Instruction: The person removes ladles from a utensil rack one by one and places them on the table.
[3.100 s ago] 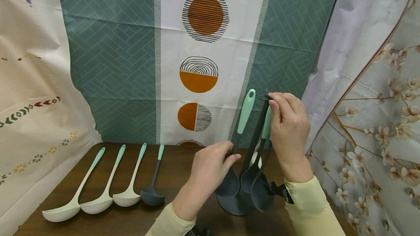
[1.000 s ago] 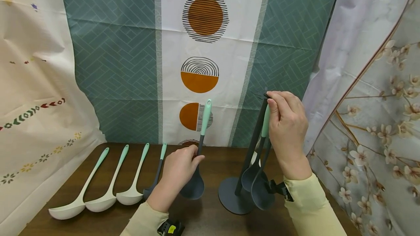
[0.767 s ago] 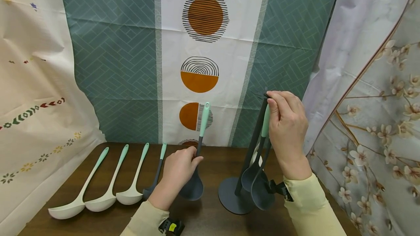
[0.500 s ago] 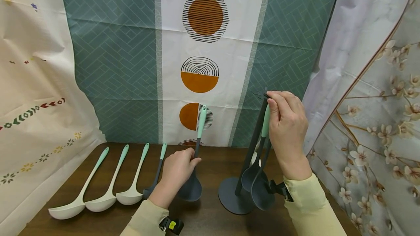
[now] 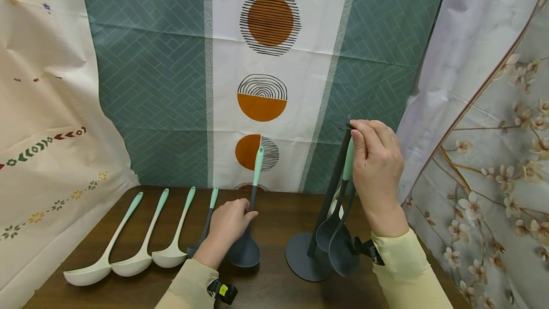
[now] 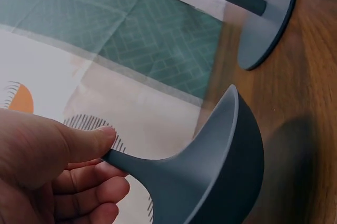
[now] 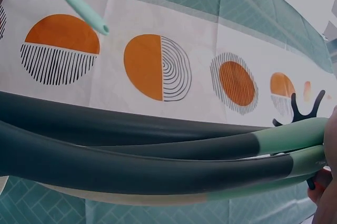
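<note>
In the head view my left hand (image 5: 229, 221) pinches the neck of a dark ladle (image 5: 244, 252) with a mint handle, held upright just above the table. The left wrist view shows thumb and fingers of that hand (image 6: 63, 166) on the stem above the ladle's bowl (image 6: 210, 166). My right hand (image 5: 379, 170) grips the top of the dark stand (image 5: 332, 190), where dark ladles (image 5: 343, 254) and a pale utensil (image 5: 335, 208) hang. In the right wrist view the hand (image 7: 329, 161) shows only at the edge, by the mint handles (image 7: 292, 135).
Three cream ladles (image 5: 171, 255) and one dark ladle (image 5: 208, 225) lie in a row on the left of the wooden table (image 5: 274, 232). The stand's round base (image 5: 300, 256) is at centre right. Patterned cloths (image 5: 150, 85) hang behind and at both sides.
The left hand has carried the dark ladle from the stand leftward, and recently lower and slightly further left. The right hand has stayed at the stand's top.
</note>
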`<action>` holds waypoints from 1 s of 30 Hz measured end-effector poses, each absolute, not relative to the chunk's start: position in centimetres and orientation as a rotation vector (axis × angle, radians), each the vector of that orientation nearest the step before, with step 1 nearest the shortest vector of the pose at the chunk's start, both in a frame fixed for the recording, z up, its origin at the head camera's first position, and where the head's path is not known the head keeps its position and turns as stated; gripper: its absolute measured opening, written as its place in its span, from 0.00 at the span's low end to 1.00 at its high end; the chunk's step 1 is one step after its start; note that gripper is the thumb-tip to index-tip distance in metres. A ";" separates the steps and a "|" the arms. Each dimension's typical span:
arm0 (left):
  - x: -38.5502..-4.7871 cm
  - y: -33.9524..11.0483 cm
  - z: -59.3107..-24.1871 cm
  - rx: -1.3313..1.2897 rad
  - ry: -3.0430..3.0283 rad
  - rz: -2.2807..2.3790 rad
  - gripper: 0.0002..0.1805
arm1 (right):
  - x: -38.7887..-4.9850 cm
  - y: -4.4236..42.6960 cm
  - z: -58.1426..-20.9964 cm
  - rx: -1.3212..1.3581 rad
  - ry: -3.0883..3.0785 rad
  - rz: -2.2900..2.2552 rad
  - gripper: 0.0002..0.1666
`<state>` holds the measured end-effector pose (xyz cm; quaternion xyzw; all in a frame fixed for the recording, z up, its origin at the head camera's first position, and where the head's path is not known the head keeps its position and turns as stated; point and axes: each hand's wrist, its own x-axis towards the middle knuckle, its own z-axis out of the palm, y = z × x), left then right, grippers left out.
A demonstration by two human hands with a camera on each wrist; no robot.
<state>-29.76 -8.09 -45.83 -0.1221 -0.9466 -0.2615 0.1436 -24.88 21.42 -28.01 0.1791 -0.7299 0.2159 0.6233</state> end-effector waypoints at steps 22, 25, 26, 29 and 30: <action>-31.0 -9.0 -47.3 -0.236 -2.861 -0.736 0.19 | -24.9 21.4 -28.1 0.407 -1.676 0.505 0.16; -31.0 -9.1 -47.4 -0.234 -2.870 -0.728 0.18 | -24.9 21.4 -28.1 0.404 -1.678 0.505 0.16; -31.0 -9.2 -47.5 -0.233 -2.874 -0.726 0.18 | -24.9 21.4 -28.1 0.403 -1.679 0.506 0.16; -31.1 -9.3 -47.6 -0.229 -2.883 -0.716 0.18 | -24.9 21.3 -28.1 0.400 -1.680 0.508 0.16; -31.1 -9.3 -47.6 -0.230 -2.886 -0.714 0.18 | -24.9 21.3 -28.2 0.400 -1.681 0.508 0.16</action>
